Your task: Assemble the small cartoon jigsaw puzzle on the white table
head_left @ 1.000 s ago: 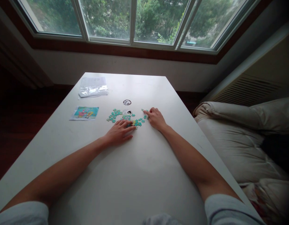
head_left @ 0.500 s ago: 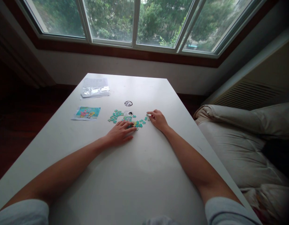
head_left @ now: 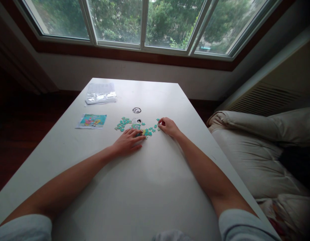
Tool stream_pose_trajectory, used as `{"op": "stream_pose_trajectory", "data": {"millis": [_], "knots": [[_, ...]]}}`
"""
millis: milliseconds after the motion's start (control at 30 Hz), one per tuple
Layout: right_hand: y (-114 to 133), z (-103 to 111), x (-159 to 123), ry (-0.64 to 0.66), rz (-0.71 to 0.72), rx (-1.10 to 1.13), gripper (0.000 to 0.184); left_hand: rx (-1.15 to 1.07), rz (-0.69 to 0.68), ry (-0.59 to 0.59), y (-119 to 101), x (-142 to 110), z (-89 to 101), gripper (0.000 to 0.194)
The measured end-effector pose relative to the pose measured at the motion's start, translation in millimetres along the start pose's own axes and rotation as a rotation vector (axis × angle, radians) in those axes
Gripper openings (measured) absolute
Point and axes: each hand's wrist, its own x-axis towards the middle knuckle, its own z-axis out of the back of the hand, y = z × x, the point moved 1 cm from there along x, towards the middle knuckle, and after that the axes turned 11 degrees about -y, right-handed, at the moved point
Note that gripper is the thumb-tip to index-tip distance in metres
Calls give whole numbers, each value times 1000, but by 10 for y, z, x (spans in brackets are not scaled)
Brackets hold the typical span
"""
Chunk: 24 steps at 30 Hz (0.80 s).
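Small green and yellow jigsaw puzzle pieces [head_left: 123,122] lie scattered in a loose arc on the white table [head_left: 145,187]. My left hand [head_left: 128,141] rests palm down with its fingers spread, the fingertips over the near edge of the pieces and covering some of them. At the right end of the arc, my right hand [head_left: 169,127] has thumb and forefinger drawn together in a pinch. Several loose pieces lie right beside those fingertips; whatever is between them is too small to make out.
A cartoon picture sheet [head_left: 91,121] lies left of the pieces. Beyond it is a clear plastic bag with papers [head_left: 101,93]. Two round openings, the far one [head_left: 137,110] included, show in the tabletop. A padded beige sofa [head_left: 245,150] stands along the right side, windows at the back.
The fingers of my right hand have curled in from a stretched reach to a pinch at the pieces. My left hand stays in place. The view has shifted slightly.
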Motion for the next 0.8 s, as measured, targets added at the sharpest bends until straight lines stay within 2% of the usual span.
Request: {"op": "stream_pose_trajectory", "data": {"millis": [367, 500, 667, 800], "knots": [[54, 47, -90, -103, -148, 259, 15, 20, 11, -19, -5, 2, 21, 46], [283, 27, -196, -61, -141, 419, 26, 28, 20, -19, 8, 0, 19, 45], [670, -48, -379, 23, -122, 437, 17, 43, 48, -29, 25, -15, 9, 45], [834, -131, -468, 44, -102, 400, 12, 40, 54, -40, 37, -29, 2, 46]]}}
